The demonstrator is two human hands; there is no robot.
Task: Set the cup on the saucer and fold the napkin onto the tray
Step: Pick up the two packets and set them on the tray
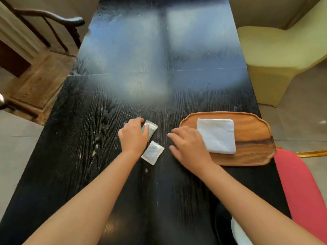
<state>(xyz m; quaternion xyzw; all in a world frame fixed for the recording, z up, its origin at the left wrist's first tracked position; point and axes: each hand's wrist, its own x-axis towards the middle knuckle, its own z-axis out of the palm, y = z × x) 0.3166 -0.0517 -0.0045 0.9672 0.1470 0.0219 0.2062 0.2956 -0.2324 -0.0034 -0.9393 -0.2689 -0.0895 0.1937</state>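
A folded white napkin [217,136] lies flat on the wooden tray [251,137] at the right of the black table. My right hand [189,147] hovers palm down over the tray's left edge, fingers spread, beside the napkin and holding nothing. My left hand [133,136] rests on a small greenish sachet [151,129], thumb and fingers curled over it. A second white sachet [152,152] lies just below that hand. No cup or saucer is in view.
The black wooden table [123,85] stretches far ahead. A dark wooden chair [53,32] stands at the left, a yellow chair [276,55] at the right and a red seat [300,188] near the front right corner. Something white [238,232] shows at the bottom edge.
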